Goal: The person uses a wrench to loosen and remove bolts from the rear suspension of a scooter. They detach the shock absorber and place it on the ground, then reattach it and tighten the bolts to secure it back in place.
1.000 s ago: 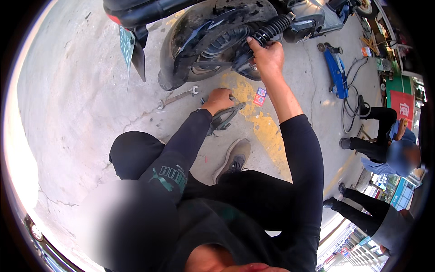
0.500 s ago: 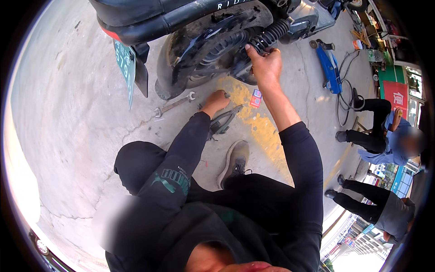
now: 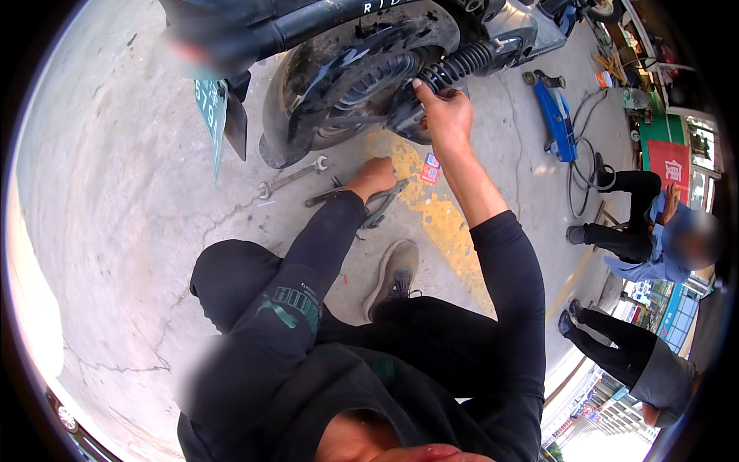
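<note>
The right hand [image 3: 449, 115] is wrapped tight around the scooter's black spring shock [image 3: 462, 61], up by the back wheel [image 3: 362, 85], maybe to steady it. The left hand [image 3: 375, 175] is closed over pliers [image 3: 382, 206] on the ground (a wrench [image 3: 292, 177] lies near).

— What colour is the spring [image 3: 460, 63]?
— Black, like the tyre [image 3: 362, 85]. The plate [image 3: 209, 115] is green.
— And the floor [image 3: 115, 192]?
— Grey concrete, with a yellow painted patch [image 3: 439, 219]. The jack [image 3: 556, 115] is blue.
</note>
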The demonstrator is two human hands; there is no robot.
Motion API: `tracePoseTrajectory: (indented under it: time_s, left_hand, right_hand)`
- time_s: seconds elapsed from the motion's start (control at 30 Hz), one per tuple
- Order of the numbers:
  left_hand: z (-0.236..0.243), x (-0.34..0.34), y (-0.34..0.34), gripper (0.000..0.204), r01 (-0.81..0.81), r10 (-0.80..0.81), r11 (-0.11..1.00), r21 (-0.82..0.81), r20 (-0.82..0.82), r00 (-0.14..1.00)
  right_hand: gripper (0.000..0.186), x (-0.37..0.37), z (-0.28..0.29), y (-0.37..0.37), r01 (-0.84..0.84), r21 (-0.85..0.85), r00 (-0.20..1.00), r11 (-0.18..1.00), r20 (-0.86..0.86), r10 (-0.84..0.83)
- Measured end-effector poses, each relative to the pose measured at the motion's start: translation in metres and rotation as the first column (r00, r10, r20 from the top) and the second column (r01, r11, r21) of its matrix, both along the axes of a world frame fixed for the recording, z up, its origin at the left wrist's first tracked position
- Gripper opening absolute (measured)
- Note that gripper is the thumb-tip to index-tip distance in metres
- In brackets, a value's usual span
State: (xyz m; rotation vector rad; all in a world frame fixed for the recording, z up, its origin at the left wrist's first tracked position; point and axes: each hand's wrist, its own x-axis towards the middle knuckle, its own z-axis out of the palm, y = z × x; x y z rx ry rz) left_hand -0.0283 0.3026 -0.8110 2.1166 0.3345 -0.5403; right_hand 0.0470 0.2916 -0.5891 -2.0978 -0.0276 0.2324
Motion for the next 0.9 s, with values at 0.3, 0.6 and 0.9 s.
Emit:
tracePoseTrajectory:
  time_s: [0.3,0.6,0.9]
  left_hand:
    - [-0.015,-0.004,0.002,0.038,0.034,-0.034,0.999,-0.012,0.018,0.999]
    - [-0.028,-0.003,0.029,0.038,-0.099,0.099,0.995,0.029,0.019,0.995]
    - [-0.037,-0.001,0.027,0.035,-0.072,0.079,0.996,-0.056,0.154,0.985]
  right_hand:
    - [0.03,0.015,-0.039,-0.006,-0.053,-0.017,0.982,0.998,0.181,0.056]
    - [0.043,-0.015,-0.006,-0.057,-0.188,0.085,0.975,0.978,-0.107,0.196]
    - [0.057,-0.087,-0.045,-0.168,-0.082,0.308,0.893,0.948,-0.399,0.207]
